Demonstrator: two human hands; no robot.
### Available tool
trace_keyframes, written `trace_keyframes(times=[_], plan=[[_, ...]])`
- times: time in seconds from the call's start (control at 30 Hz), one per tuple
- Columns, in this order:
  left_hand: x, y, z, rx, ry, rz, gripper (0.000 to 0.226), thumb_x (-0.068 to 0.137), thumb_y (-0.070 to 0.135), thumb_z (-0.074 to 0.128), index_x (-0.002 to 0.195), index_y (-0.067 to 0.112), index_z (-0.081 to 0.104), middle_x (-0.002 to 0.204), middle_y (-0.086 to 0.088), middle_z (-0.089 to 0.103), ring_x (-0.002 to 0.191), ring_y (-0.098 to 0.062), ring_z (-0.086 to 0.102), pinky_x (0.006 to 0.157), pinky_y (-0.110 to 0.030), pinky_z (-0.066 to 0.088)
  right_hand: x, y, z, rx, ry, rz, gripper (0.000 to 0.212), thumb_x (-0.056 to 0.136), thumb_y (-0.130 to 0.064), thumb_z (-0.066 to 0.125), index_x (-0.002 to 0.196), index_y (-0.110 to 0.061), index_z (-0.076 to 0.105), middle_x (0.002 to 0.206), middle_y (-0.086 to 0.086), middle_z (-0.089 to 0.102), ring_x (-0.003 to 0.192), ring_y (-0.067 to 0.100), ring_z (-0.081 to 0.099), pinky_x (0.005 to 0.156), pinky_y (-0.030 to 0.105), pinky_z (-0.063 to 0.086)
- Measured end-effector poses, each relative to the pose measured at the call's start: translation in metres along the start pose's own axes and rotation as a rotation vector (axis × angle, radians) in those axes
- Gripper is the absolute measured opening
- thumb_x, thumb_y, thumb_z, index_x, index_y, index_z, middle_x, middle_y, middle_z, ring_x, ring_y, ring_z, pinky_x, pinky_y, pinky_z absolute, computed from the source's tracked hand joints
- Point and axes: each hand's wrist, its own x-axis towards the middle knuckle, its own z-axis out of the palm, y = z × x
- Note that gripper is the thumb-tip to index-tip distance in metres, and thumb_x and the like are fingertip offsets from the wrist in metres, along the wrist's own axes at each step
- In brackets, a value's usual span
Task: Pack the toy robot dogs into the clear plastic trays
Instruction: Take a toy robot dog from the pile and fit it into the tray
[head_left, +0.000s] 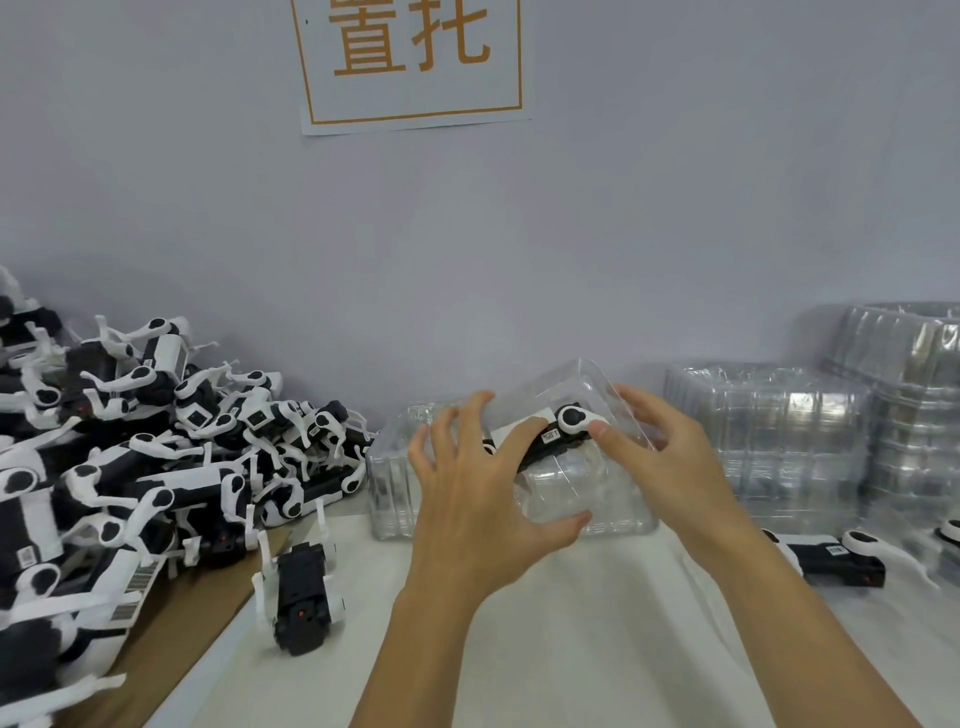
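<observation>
At the far left a heap of toy robot dogs (130, 457) lies tangled on a brown board, legs hooked through one another. Just beside it, on the pale table (571, 649), one loose dog (304, 603) stands apart near the person.

In the middle, the left hand (467, 499) curls round the near side of a clear plastic tray (587, 457), thumb low against its front wall and fingers spread over the top edge. The tray is tilted, its far rim lifted. A toy dog (556, 439) lies slanted in it, only half seated. The right hand (660, 457) grips the tray's other side, thumb pressing by the dog's white hip joint. Another tray (395, 478) sits behind the left hand, touching or nearly so.

To seat the dog well, the person would likely need to line the body up with the moulded recess first — pushing while it lies askew could catch a thin leg on the tray's rim. Even pressure from both thumbs seems wiser than force at one end, as the thin plastic looks apt to buckle.

Further right rise stacks of empty trays (769, 447), and at the edge another dog (836, 561) lies on its side — within easy reach of the right hand.
</observation>
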Motion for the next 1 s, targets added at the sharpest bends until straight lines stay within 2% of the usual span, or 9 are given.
trace_keyframes(times=[0.07,0.13,0.4,0.57,0.63,0.7,0.8,0.9,1.0], plan=[[0.0,0.001,0.0,0.012,0.02,0.01,0.082,0.06,0.081,0.06,0.132,0.043,0.055,0.151,-0.004,0.035,0.138,-0.03,0.026,0.114,-0.053,0.016,0.0,-0.001,0.0,0.029,0.006,-0.003,0.038,0.086,-0.034,0.076,0.121,-0.041,0.064,0.122,-0.015,0.066,0.109,0.009,0.065,0.096,0.043,0.053],[0.0,0.002,0.0,0.032,0.035,0.018,0.082,0.061,0.08,0.061,0.132,0.04,0.056,0.15,-0.005,0.036,0.137,-0.032,0.03,0.114,-0.054,0.018,-0.001,-0.002,0.0,0.038,0.014,-0.009,0.039,0.085,-0.033,0.076,0.121,-0.04,0.065,0.122,-0.014,0.066,0.11,0.013,0.065,0.097,0.046,0.053],[0.0,0.001,0.003,0.035,0.056,0.021,0.08,0.061,0.078,0.064,0.13,0.038,0.059,0.15,-0.006,0.037,0.138,-0.034,0.032,0.114,-0.054,0.017,-0.001,-0.002,0.003,0.055,0.045,-0.01,0.035,0.085,-0.031,0.077,0.114,-0.047,0.064,0.124,-0.017,0.064,0.114,0.012,0.063,0.1,0.044,0.051],[-0.001,-0.002,0.003,-0.041,0.081,-0.012,0.076,0.061,0.079,0.063,0.126,0.04,0.059,0.15,-0.003,0.038,0.138,-0.03,0.031,0.115,-0.051,0.015,0.0,-0.003,0.002,0.025,0.062,-0.033,0.043,0.084,-0.039,0.076,0.124,-0.048,0.062,0.124,-0.021,0.062,0.115,0.007,0.061,0.098,0.036,0.05],[-0.002,-0.007,0.001,-0.148,0.096,-0.081,0.074,0.059,0.081,0.062,0.123,0.044,0.059,0.149,0.0,0.039,0.139,-0.026,0.03,0.116,-0.053,0.015,-0.001,-0.005,0.002,0.098,0.062,-0.024,0.041,0.084,-0.052,0.071,0.123,-0.051,0.061,0.125,-0.019,0.061,0.112,-0.001,0.06,0.098,0.033,0.048],[-0.002,-0.01,-0.002,-0.287,0.098,-0.189,0.071,0.056,0.083,0.061,0.119,0.051,0.057,0.148,0.007,0.037,0.14,-0.019,0.027,0.117,-0.053,0.016,-0.001,-0.007,0.002,0.22,0.066,0.001,0.039,0.084,-0.06,0.058,0.122,-0.05,0.063,0.127,-0.017,0.062,0.117,0.002,0.059,0.099,0.034,0.044],[0.001,-0.014,-0.007,-0.536,0.155,-0.373,0.066,0.05,0.081,0.065,0.111,0.056,0.057,0.143,0.012,0.041,0.137,-0.014,0.034,0.116,-0.053,0.025,0.0,-0.008,0.004,0.247,0.103,0.052,0.029,0.098,-0.05,0.048,0.118,-0.04,0.066,0.118,-0.011,0.068,0.111,0.009,0.063,0.086,0.031,0.042],[0.005,-0.019,-0.013,-0.814,0.236,-0.505,0.069,0.056,0.074,0.075,0.116,0.041,0.065,0.131,0.008,0.059,0.126,-0.012,0.052,0.111,-0.048,0.04,-0.001,-0.006,0.009,0.178,0.057,0.109,0.028,0.105,-0.031,0.044,0.111,-0.031,0.071,0.111,-0.004,0.072,0.101,0.013,0.068,0.077,0.026,0.041],[0.008,-0.023,-0.019,-1.099,0.265,-0.644,0.078,0.061,0.071,0.077,0.12,0.02,0.07,0.121,-0.002,0.07,0.118,-0.022,0.063,0.108,-0.053,0.044,-0.006,-0.008,0.019,0.154,-0.004,0.115,0.026,0.103,-0.02,0.048,0.107,-0.025,0.074,0.104,-0.004,0.075,0.094,0.013,0.07,0.072,0.019,0.045]])
